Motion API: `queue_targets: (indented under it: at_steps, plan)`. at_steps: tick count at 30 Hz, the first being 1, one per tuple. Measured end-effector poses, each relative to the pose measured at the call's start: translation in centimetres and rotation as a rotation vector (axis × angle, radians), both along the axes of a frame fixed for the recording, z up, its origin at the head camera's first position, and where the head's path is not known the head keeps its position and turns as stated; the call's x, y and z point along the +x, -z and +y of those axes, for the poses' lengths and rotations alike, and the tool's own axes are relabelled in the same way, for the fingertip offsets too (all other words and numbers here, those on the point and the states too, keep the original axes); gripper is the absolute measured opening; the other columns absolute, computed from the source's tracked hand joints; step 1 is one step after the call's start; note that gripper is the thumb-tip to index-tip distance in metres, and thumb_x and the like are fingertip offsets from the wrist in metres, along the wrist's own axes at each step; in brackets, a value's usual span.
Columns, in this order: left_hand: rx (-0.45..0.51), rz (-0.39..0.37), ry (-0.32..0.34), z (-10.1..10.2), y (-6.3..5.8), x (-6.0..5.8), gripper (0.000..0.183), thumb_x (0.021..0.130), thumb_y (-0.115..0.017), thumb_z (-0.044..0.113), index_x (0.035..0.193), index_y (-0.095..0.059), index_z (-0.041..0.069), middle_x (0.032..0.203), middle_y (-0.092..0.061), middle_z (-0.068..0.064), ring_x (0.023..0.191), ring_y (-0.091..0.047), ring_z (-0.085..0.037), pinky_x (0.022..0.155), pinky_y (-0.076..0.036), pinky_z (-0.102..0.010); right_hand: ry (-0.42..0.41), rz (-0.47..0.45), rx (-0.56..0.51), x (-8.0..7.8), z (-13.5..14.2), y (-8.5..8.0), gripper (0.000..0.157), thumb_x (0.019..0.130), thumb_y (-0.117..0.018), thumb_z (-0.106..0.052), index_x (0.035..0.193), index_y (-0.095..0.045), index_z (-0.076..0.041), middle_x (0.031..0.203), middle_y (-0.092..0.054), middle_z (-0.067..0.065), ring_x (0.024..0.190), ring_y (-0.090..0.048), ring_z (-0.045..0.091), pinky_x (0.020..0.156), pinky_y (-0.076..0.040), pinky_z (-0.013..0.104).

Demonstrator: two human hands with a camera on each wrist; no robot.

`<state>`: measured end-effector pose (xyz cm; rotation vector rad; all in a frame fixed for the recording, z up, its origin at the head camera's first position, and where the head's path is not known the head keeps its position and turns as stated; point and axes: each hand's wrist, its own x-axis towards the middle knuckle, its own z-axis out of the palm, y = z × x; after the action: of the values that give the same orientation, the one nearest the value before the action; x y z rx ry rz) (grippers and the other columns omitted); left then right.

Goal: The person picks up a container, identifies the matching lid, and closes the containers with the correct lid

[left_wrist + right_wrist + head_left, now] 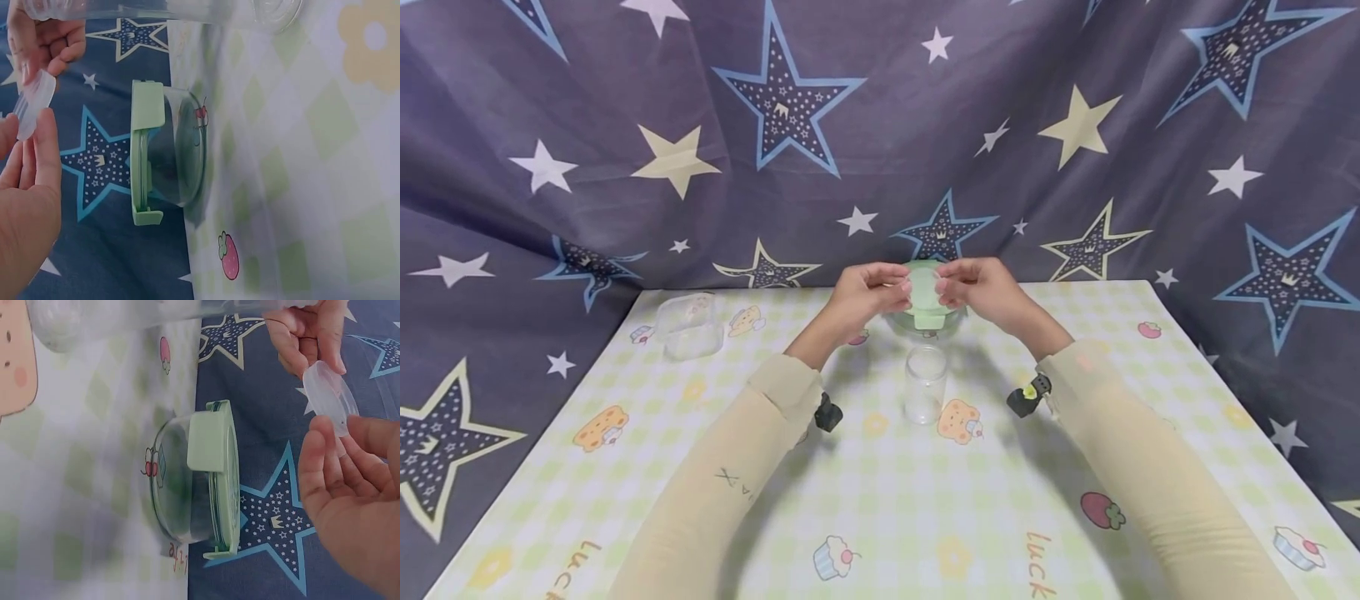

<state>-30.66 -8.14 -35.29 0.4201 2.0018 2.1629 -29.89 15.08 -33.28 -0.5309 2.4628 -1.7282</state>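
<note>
Both hands hold a small, round, translucent plastic lid point(36, 103) between them, raised above the table. My left hand point(867, 298) pinches one side between thumb and fingers, and my right hand point(988, 290) pinches the opposite side. In the right wrist view the lid point(328, 397) is tilted, its face partly turned to the camera. Beyond and below the hands sits a round glass food container point(181, 478) with a green clip-on lid point(929, 320). Nearer the body, a clear cylindrical jar point(925, 387) stands upright with an open top.
A clear plastic box point(691, 329) lies at the back left of the table. A checked cloth point(880, 500) with printed cartoons covers the table, and a dark star-patterned curtain point(880, 167) hangs along its back edge.
</note>
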Motion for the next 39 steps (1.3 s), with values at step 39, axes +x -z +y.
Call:
queue_targets:
  at_steps: [39]
  plan:
    - [-0.277,0.127,0.070,-0.8,0.1,1.2,0.054,0.095,-0.076,0.034,0.144,-0.060,0.018,0.136,-0.064,-0.004,0.118,-0.066,-0.027,0.097,-0.055,-0.040,-0.068,0.608,0.213,2.1,0.0,0.5,0.038,0.094,-0.077,-0.016,0.126,-0.066,0.000,0.122,-0.071,0.015,0.101,-0.073,0.029,0.090,-0.060,0.041]
